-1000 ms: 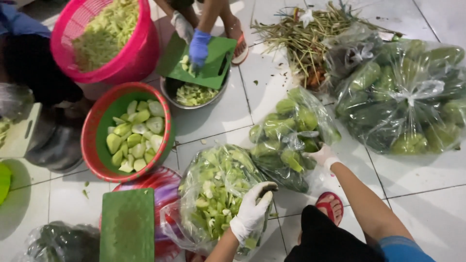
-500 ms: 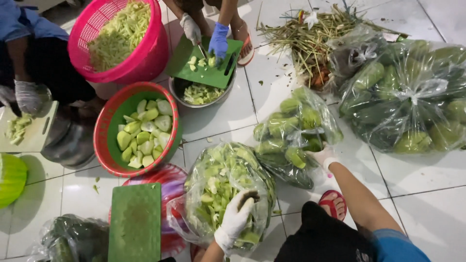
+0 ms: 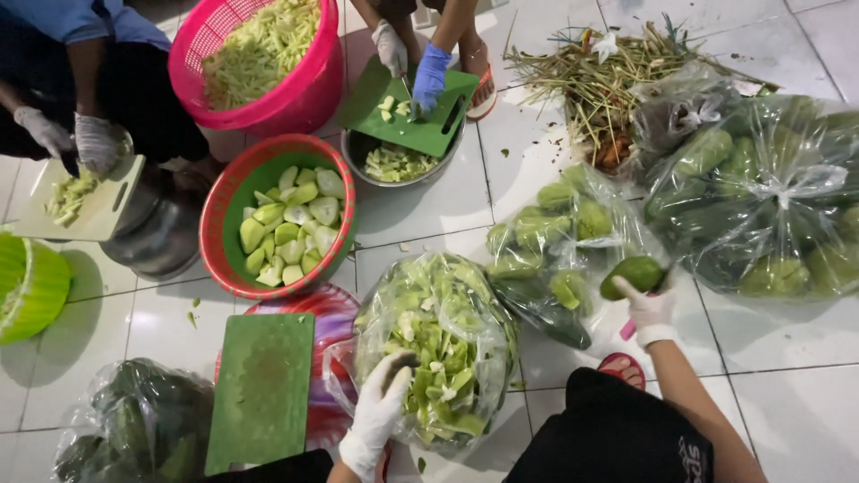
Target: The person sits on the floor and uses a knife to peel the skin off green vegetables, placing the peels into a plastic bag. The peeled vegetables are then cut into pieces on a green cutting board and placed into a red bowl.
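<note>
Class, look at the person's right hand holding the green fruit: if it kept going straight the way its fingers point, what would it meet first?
Probably the clear bag of green fruits just up-left of the right hand and its fruit. Depth is unclear, so it might pass above the bag.
</note>
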